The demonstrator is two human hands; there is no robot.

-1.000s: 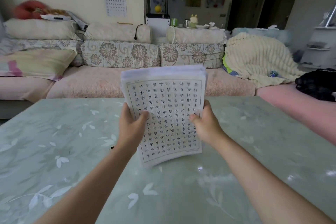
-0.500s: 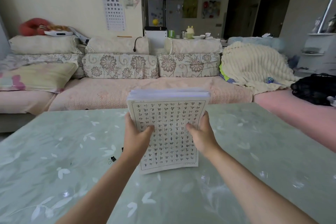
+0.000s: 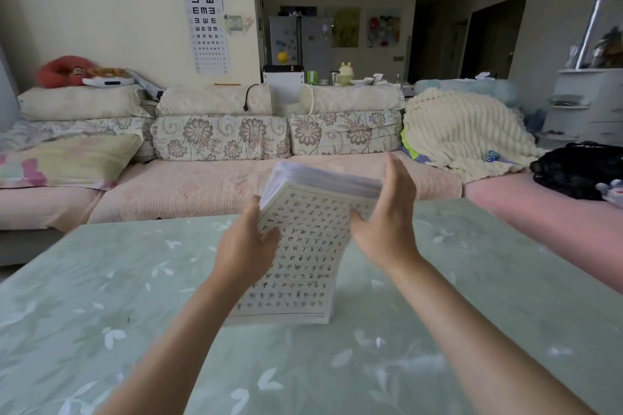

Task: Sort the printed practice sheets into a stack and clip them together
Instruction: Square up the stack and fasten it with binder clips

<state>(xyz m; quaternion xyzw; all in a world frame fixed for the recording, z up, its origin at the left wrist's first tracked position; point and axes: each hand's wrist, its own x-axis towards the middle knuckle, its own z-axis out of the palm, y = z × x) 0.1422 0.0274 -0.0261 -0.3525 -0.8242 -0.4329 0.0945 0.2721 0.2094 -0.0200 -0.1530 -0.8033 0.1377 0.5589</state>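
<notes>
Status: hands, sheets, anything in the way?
Left hand grips stack of sheets. Right hand flat against its right edge. Stack stands on table, no clip seen. No obstruction.

Two arms in view, forearm to fingertip. Left forearm (image 3: pixel 168 347) bare along all that shows, slim, narrowing to the wrist. Right forearm (image 3: pixel 472 330) the same, uncovered down to the frame's lower edge. Left hand (image 3: pixel 242 253) bare. Right hand (image 3: pixel 387 229) bare, its fingers (image 3: pixel 399 178) long and slender, slightly motion-blurred; nail detail too soft to read.
</notes>
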